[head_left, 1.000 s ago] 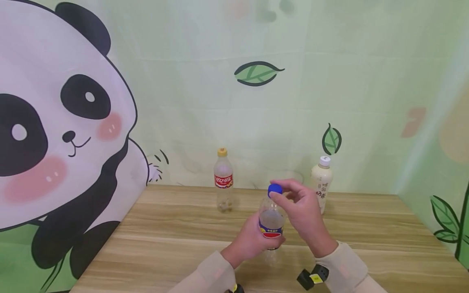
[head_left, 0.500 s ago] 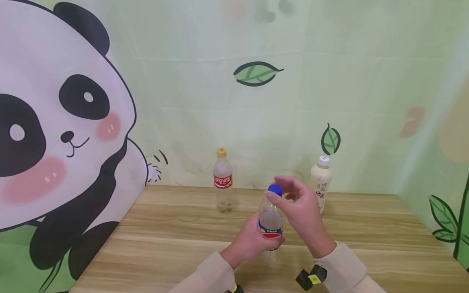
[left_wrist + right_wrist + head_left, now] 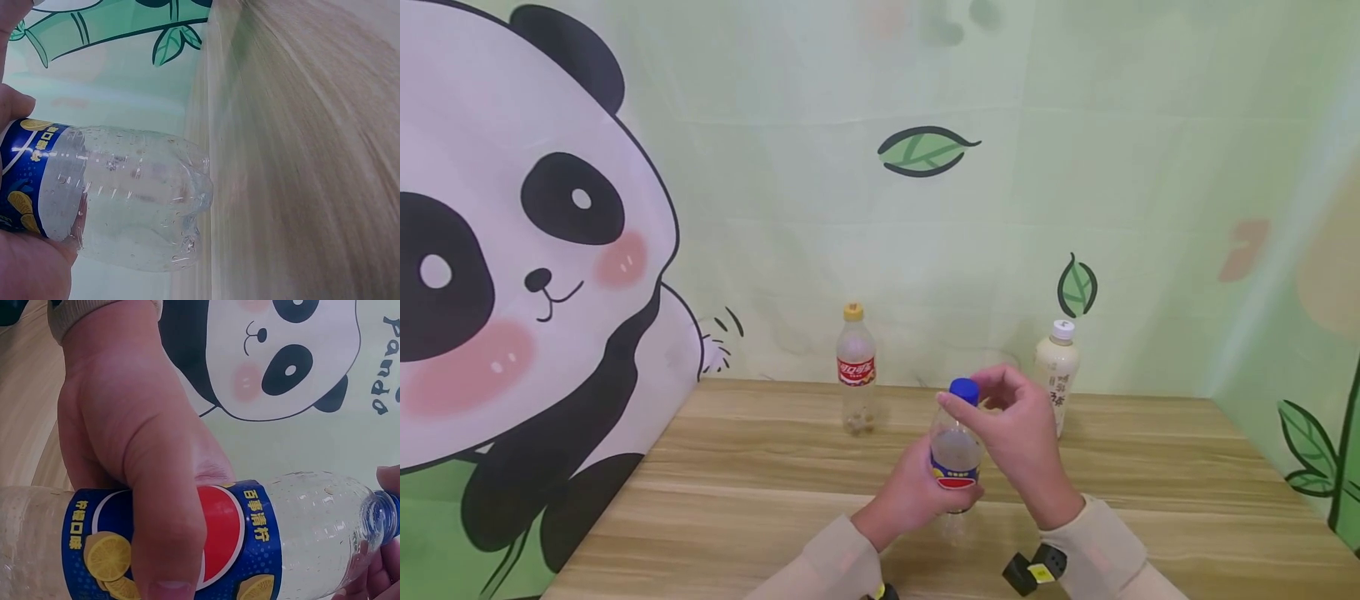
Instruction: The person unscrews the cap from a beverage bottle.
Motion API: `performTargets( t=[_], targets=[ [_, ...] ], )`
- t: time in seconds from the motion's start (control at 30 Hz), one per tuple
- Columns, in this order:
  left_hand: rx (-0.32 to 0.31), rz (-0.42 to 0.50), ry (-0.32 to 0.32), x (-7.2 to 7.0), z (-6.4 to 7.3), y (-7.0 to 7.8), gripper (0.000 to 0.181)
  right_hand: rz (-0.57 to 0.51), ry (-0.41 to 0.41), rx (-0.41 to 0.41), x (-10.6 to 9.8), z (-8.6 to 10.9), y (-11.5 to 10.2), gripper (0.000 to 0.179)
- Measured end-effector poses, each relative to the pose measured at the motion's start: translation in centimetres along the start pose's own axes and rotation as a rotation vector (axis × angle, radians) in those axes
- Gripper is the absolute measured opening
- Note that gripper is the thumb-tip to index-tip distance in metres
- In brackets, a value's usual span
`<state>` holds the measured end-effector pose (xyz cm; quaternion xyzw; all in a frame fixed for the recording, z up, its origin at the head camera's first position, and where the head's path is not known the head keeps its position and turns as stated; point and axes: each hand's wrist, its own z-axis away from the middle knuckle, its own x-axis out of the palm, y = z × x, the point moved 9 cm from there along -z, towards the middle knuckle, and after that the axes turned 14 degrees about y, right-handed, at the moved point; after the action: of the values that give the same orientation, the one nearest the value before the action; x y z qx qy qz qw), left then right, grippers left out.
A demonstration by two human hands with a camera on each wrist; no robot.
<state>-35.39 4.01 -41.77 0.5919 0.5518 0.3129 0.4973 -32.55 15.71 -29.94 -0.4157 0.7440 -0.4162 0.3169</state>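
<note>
My left hand (image 3: 910,492) grips a clear plastic Pepsi bottle (image 3: 956,452) round its blue lemon-printed label (image 3: 250,550), thumb across the front. The bottle stands roughly upright, and little liquid shows in it. Its base (image 3: 187,206) is close to the tabletop; whether they touch I cannot tell. The blue cap (image 3: 964,390) sits on the neck. My right hand (image 3: 1021,429) has thumb and curled fingers round this cap, the thumb at the near left side and the fingers behind. In the right wrist view, part of the cap (image 3: 392,519) runs out of frame.
Behind to the left stands a Coca-Cola bottle (image 3: 857,367) with a yellow cap and small lumps at its bottom. A cream-coloured milk tea bottle (image 3: 1058,358) with a white cap stands behind my right hand. A panda-printed backdrop (image 3: 790,208) borders the wooden table (image 3: 737,500).
My right hand has turned about the cap: the thumb slid left along its near side, and the index finger lifted, then came back down. The left hand and bottle stayed put.
</note>
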Motion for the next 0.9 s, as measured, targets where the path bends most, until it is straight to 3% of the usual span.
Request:
performTargets(
  t=[0.5, 0.9],
  targets=[
    [-0.008, 0.009, 0.016, -0.18, -0.14, 0.16, 0.056, -0.047, -0.076, -0.028, 0.19, -0.01, -0.15, 0.028],
    [-0.033, -0.005, 0.012, -0.26, -0.26, -0.06, 0.06, -0.054, -0.146, -0.05, 0.58, 0.09, -0.24, 0.035]
  ],
)
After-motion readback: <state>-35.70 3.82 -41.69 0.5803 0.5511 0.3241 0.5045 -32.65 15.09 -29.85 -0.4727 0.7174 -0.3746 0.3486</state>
